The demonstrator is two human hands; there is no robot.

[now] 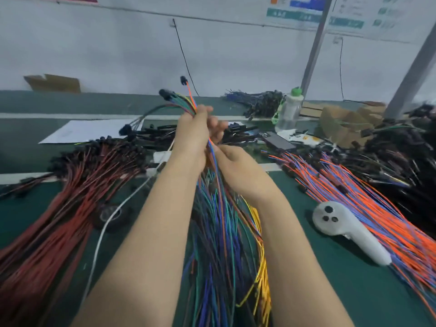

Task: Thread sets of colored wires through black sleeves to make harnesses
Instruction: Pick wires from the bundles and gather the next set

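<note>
My left hand [192, 131] is raised above the table and grips a bunch of colored wires [188, 102] whose ends, with black connectors [165, 94], fan out above its fist. The same wires hang down below it in a mixed blue, green and yellow bundle [219, 244]. My right hand [238, 168] is just below and to the right and pinches the hanging orange and blue strands. A pile of black sleeves [155, 135] lies on the table behind my hands.
Red and black wires [70, 185] fan out on the left of the green table [342, 267]. Orange and blue wires [365, 204] cover the right, next to a white controller [349, 230]. A plastic bottle [289, 109], a phone [278, 141], a cardboard box [342, 128] and a tape roll [109, 214] sit nearby.
</note>
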